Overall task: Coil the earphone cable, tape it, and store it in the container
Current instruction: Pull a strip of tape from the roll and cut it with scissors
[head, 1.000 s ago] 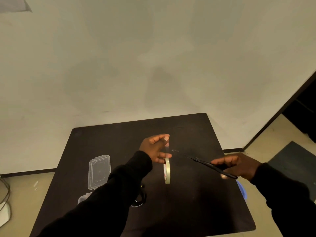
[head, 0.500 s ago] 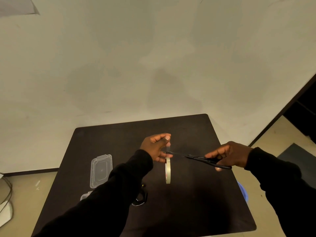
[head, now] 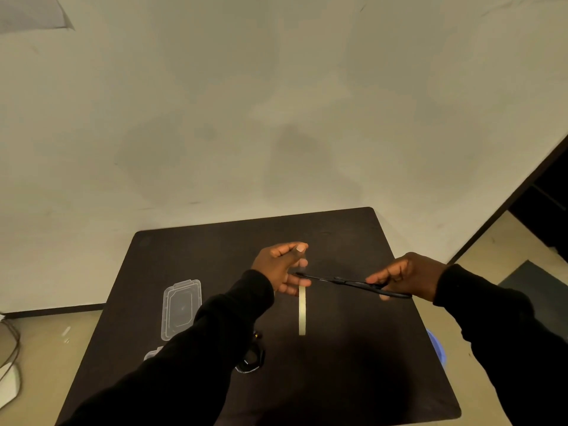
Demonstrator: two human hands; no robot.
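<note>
The left hand [head: 281,269] holds the tape roll [head: 302,313] edge-on above the tabletop [head: 353,364], its lower fingers gripping the roll's top while thumb and forefinger pinch a short pulled-out strip [head: 303,262] above it. The right hand [head: 405,279], to the right of the roll, is closed around the handles of black scissors [head: 347,282], whose blades reach across to the strip just above the roll. Whether the blades have closed on the strip is hard to tell at this size.

The coiled cable [head: 250,356] appears to lie on the tabletop below and left of the roll, partly hidden by the left sleeve; it looks like a dark loop, so the coiling seems done, though I cannot be sure it is the whole cable. No tape shows on it yet. The clear lid [head: 181,305] lies flat well left of the roll, and a corner of the container [head: 153,353] peeks out below the lid, beside the sleeve.

By my judgement this is the tape-cutting step, roughly midway. Still left: finish the cut, wrap the strip round the coil, put the coil in the container, and likely close the lid.
</note>
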